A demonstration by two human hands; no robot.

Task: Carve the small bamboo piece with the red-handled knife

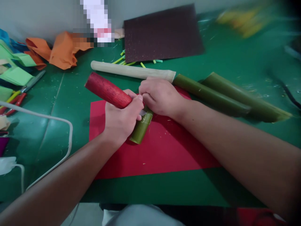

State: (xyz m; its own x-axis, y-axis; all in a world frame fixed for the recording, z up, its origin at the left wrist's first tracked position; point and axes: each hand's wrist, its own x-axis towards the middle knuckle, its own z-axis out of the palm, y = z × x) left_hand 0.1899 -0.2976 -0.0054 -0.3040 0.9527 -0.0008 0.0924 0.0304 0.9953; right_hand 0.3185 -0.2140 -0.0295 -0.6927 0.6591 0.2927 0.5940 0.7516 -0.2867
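My left hand (122, 117) is wrapped round a knife with a thick red wooden handle (108, 91). The handle points up and left, and a small part of its pale blade (142, 112) shows below my thumb, against the bamboo. A short green bamboo piece (141, 128) slants under both hands, with a scraped, frayed band near the blade. My right hand (158, 95) is closed in a fist at the bamboo's upper end, touching my left hand. What lies inside its fingers is mostly hidden. Beneath them is a red sheet (164, 150) with a few shavings.
Behind my hands lie a pale peeled stick (131, 70), green bamboo lengths (211, 94) and a dark board (162, 34). Orange paper (63, 51), red-handled scissors (17, 102) and a white cable (70, 131) are on the left of the green table (164, 188).
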